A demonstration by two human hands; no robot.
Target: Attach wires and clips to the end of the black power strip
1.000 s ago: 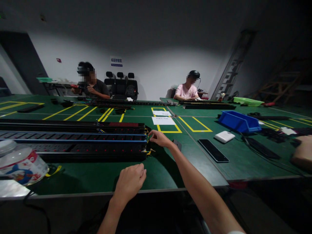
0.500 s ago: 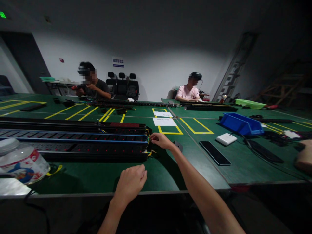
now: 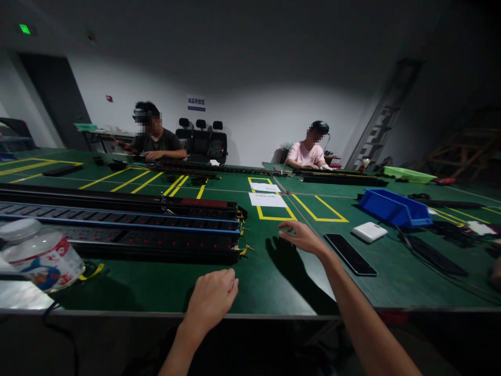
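Note:
Long black power strips (image 3: 156, 243) with red-lit spots lie side by side at the left, a blue strip running along them. From their right ends stick out short yellow wires (image 3: 246, 250). My right hand (image 3: 299, 236) hovers over the table to the right of these ends, fingers loosely spread, with nothing seen in it. Close to the table's front edge rests my left hand (image 3: 213, 293), curled into a fist; whatever its fingers may hold is hidden. A dark phone (image 3: 350, 254) lies just right of my right hand.
A clear plastic jar (image 3: 47, 261) stands at the front left. On the right are a white box-shaped device (image 3: 370, 232), a blue bin (image 3: 395, 209) and black cables. White papers (image 3: 268, 200) lie beyond my hands. Two people sit across the green table (image 3: 270, 287).
My right hand has left the wire ends of the strips and moved right, its fingers opening. My left hand has stayed in place. The view has shifted slightly.

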